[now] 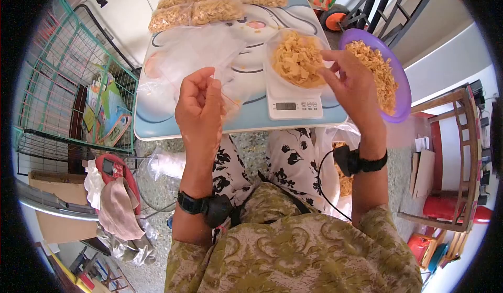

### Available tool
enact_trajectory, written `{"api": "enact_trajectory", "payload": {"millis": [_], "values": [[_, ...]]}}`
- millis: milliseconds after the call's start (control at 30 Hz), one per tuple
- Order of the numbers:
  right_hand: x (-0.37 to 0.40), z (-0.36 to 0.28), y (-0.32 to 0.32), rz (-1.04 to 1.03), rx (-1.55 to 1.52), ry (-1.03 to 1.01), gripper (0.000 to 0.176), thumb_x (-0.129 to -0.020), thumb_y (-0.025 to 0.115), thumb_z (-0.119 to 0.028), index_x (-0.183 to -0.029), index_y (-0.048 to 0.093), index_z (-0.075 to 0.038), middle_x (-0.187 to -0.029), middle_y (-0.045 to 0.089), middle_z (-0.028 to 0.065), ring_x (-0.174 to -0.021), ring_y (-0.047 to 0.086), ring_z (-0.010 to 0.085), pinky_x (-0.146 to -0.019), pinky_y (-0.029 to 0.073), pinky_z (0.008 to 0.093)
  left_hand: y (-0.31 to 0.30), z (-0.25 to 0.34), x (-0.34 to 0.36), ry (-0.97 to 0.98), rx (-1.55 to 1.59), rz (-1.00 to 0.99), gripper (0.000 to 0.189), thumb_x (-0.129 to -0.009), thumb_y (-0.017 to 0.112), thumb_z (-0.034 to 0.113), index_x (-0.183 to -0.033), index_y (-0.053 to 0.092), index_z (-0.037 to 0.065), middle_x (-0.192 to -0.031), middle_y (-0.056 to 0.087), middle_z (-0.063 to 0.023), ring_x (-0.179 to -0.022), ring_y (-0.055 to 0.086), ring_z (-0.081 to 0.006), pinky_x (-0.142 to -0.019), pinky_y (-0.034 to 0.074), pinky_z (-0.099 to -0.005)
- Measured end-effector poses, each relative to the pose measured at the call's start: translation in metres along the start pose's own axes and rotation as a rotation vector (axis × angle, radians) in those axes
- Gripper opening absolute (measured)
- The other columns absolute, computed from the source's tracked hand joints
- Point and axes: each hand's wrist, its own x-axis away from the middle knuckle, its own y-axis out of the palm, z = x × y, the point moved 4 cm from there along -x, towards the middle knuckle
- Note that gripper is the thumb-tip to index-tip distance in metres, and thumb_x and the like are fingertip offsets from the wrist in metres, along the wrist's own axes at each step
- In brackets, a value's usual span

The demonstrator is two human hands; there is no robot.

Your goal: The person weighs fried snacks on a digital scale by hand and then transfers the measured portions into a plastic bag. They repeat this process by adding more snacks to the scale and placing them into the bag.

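Note:
My left hand [197, 104] is raised over the near left of the table, fingers curled and thumb against the forefinger; whatever thin thing is pinched there I cannot make out. Clear plastic bags [196, 46] lie beneath and behind it. At the right rim of a clear bowl [269, 49] is my right hand [352, 80], its thumb and forefinger apart beside the flakes. Yellowish dried flakes [297, 62] fill the bowl. It stands on a white digital scale [295, 107], whose display I cannot read.
Several filled bags [217, 11] are stacked at the table's [167, 130] far edge. A purple basin [401, 83] of more flakes stands at the right. Left of the table is a green wire cage [73, 83]; a red stool [131, 188] with cloth stands nearer.

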Motion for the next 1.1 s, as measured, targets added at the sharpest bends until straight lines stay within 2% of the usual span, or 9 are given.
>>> {"api": "enact_trajectory", "payload": {"millis": [100, 200, 267, 300, 367, 500, 800, 900, 1100], "values": [[-0.004, 0.006, -0.009, -0.130, 0.037, 0.052, 0.027, -0.083, 0.068, -0.015, -0.108, 0.064, -0.007, -0.099, 0.065, 0.0129, -0.078, 0.062, 0.0232, -0.067, 0.051, 0.0336, 0.003, -0.005, 0.001, -0.008, -0.001, -0.013, 0.024, -0.093, 0.060, 0.012, -0.113, 0.056, 0.000, -0.081, 0.055, -0.0006, -0.060, 0.048, -0.0050, -0.051, 0.040, -0.0192], [-0.008, 0.009, -0.003, -0.249, 0.038, 0.157, 0.032, -0.083, 0.068, -0.018, -0.112, 0.062, -0.006, -0.104, 0.064, 0.0140, -0.085, 0.063, 0.0265, -0.073, 0.052, 0.0360, 0.006, -0.010, 0.000, -0.021, 0.001, -0.045, 0.024, -0.093, 0.060, 0.012, -0.113, 0.056, 0.000, -0.081, 0.055, -0.0004, -0.060, 0.048, -0.0047, -0.051, 0.040, -0.0190], [-0.011, 0.004, 0.007, -0.235, 0.140, -0.140, 0.035, -0.082, 0.067, -0.019, -0.115, 0.061, -0.008, -0.112, 0.061, 0.0149, -0.097, 0.063, 0.0303, -0.081, 0.052, 0.0385, 0.008, -0.011, 0.000, -0.021, 0.001, -0.059, 0.025, -0.093, 0.060, 0.012, -0.113, 0.056, 0.000, -0.081, 0.055, -0.0004, -0.060, 0.048, -0.0046, -0.051, 0.040, -0.0189], [-0.013, 0.006, 0.012, -0.234, 0.139, -0.139, 0.035, -0.082, 0.067, -0.019, -0.115, 0.061, -0.008, -0.112, 0.061, 0.0149, -0.097, 0.063, 0.0303, -0.081, 0.052, 0.0385, 0.009, -0.011, 0.000, -0.018, -0.003, -0.064, 0.025, -0.093, 0.060, 0.013, -0.113, 0.056, 0.000, -0.081, 0.055, -0.0004, -0.060, 0.048, -0.0046, -0.051, 0.040, -0.0188], [-0.017, 0.002, 0.024, -0.269, 0.083, -0.282, 0.046, -0.078, 0.069, -0.010, -0.123, 0.059, -0.014, -0.115, 0.059, 0.0076, -0.084, 0.061, 0.0248, -0.073, 0.050, 0.0335, 0.009, -0.009, 0.000, -0.015, -0.011, -0.069, 0.025, -0.093, 0.060, 0.013, -0.113, 0.056, 0.000, -0.081, 0.055, -0.0004, -0.060, 0.048, -0.0045, -0.051, 0.040, -0.0187], [-0.024, 0.001, 0.036, -0.355, 0.169, -0.303, 0.047, -0.078, 0.068, -0.012, -0.123, 0.058, -0.016, -0.124, 0.056, 0.0080, -0.093, 0.062, 0.0290, -0.077, 0.051, 0.0379, 0.009, -0.006, 0.001, -0.023, -0.045, -0.063, 0.025, -0.093, 0.060, 0.013, -0.114, 0.056, 0.000, -0.081, 0.056, -0.0005, -0.060, 0.048, -0.0046, -0.051, 0.040, -0.0185], [-0.033, 0.014, 0.061, -0.428, 0.284, -0.321, 0.037, -0.079, 0.065, -0.017, -0.116, 0.062, -0.014, -0.111, 0.060, 0.0091, -0.087, 0.063, 0.0316, -0.075, 0.051, 0.0405, 0.008, -0.007, 0.002, -0.017, -0.021, -0.078, 0.024, -0.093, 0.060, 0.011, -0.114, 0.056, 0.000, -0.080, 0.056, -0.0006, -0.060, 0.048, -0.0049, -0.051, 0.039, -0.0187], [-0.033, 0.019, 0.061, -0.343, 0.226, -0.396, 0.032, -0.078, 0.065, -0.013, -0.109, 0.064, -0.011, -0.104, 0.062, 0.0109, -0.083, 0.063, 0.0318, -0.074, 0.051, 0.0400, 0.006, -0.006, 0.002, -0.017, -0.027, -0.078, 0.024, -0.093, 0.060, 0.010, -0.114, 0.056, 0.001, -0.080, 0.056, -0.0005, -0.060, 0.048, -0.0050, -0.050, 0.039, -0.0188], [-0.036, 0.021, 0.040, -0.290, -0.030, -0.247, 0.023, -0.080, 0.063, -0.006, -0.103, 0.064, -0.006, -0.094, 0.065, 0.0079, -0.074, 0.062, 0.0213, -0.068, 0.049, 0.0299, 0.003, -0.007, 0.002, -0.018, -0.011, -0.070, 0.022, -0.093, 0.060, 0.010, -0.113, 0.057, 0.001, -0.080, 0.056, -0.0003, -0.060, 0.048, -0.0049, -0.050, 0.039, -0.0189]]}}
